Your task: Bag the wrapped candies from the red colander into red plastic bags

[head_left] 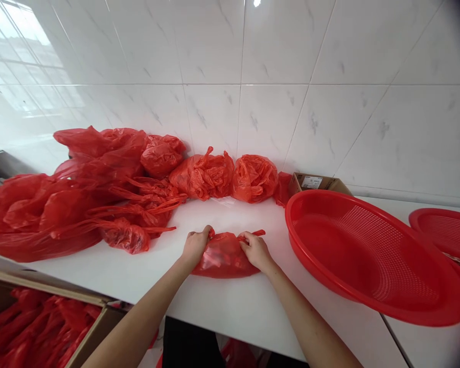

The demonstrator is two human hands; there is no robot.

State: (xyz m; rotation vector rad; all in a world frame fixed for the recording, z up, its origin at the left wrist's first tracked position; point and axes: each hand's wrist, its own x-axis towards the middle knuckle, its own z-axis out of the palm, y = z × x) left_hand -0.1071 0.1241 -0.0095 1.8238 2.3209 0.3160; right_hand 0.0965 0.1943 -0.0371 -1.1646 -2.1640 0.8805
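A filled red plastic bag lies on the white table in front of me, its contents showing only faintly through the film. My left hand is closed on the bag's upper left corner, thumb and fingers pinched together. On the other side, my right hand pinches the upper right corner, and a twisted handle end sticks out past the fingers. Between my hands the top edge of the bag is drawn sideways. Just left of it rests a small knotted red bag with long handles.
More red bags line the tiled wall, with a large heap at left. A red perforated basket stands at right, a second basket beyond it. Behind is a small cardboard box. Below left, a carton holds red bags.
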